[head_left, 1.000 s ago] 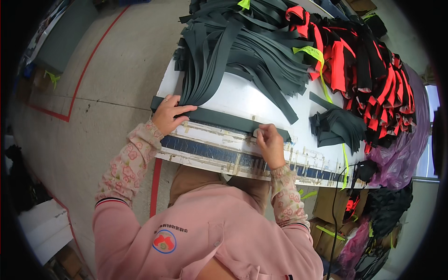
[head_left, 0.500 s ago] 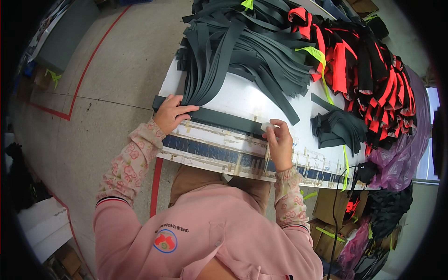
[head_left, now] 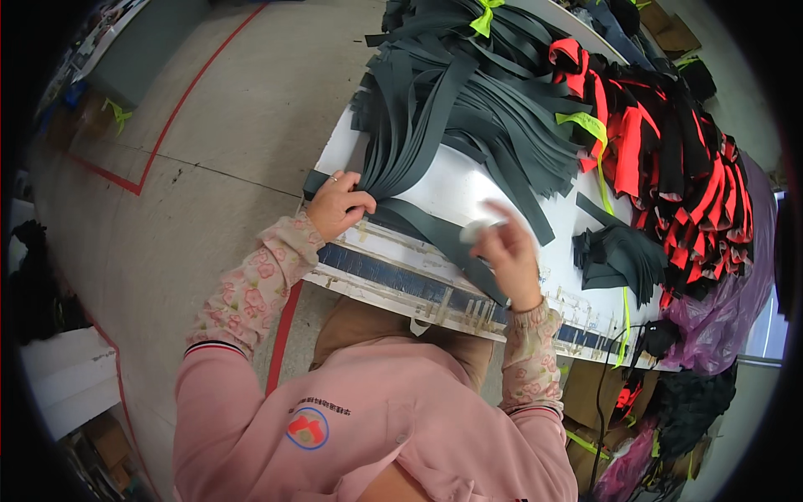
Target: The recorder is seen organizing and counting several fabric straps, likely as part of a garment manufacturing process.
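A long dark green-grey fabric strip (head_left: 422,226) lies along the near side of the white table (head_left: 456,177), its right end bending toward the front edge. My left hand (head_left: 338,206) is closed with curled fingers on the strip's left part, beside the tips of a heaped bundle of like strips (head_left: 418,125). Above the strip's right part is my right hand (head_left: 510,255), smeared by motion. Between its thumb and fingers sits a small white piece (head_left: 475,232), which looks like tailor's chalk.
A smaller pile of dark strips (head_left: 617,258) lies at the right. Behind it are stacked black and orange-red fabric pieces (head_left: 627,151) and a purple plastic bag (head_left: 723,268). Yellow-green ties (head_left: 588,125) mark the bundles. Worn tape and a dark blue band (head_left: 393,272) line the table's front edge.
The strip's right end has swung toward the front edge, and the strip no longer lies straight. My right hand has lifted off it with the white piece. The whole view has shifted slightly.
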Demonstrator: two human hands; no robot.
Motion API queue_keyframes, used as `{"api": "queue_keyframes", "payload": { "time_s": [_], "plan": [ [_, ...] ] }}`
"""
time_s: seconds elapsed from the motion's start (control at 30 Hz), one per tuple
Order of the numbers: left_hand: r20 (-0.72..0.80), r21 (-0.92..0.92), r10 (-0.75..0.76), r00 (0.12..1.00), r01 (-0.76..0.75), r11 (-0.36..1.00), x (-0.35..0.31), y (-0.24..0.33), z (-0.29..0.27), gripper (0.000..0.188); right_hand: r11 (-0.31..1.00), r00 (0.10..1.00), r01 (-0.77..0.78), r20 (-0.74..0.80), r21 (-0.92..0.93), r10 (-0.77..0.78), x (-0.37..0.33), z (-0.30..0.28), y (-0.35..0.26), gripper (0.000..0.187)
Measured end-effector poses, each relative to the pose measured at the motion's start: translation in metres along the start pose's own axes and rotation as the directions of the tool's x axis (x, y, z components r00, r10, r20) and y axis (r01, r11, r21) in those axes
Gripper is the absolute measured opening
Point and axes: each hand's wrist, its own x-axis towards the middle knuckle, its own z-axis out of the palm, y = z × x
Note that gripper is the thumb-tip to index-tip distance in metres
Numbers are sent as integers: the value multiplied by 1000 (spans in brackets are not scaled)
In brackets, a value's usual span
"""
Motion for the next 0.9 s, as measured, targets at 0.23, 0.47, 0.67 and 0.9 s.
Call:
{"api": "queue_keyframes", "payload": {
  "time_s": [0.23,0.47,0.67,0.9],
  "plan": [
    [54,27,17,998,-19,999,0,0,-2,30,984,959,-175,221,-38,179,0,40,9,74],
    [26,119,82,996,-85,989,2,-2,5,43,958,951,225,-173,-178,-255,23,29,17,28],
    [-17,113,91,996,-89,990,1,-2,5,43,988,995,-61,81,142,50,17,76,32,18],
    [0,79,75,997,-75,994,-2,-3,3,43,852,960,-243,241,464,142,19,90,35,22]
  ]
}}
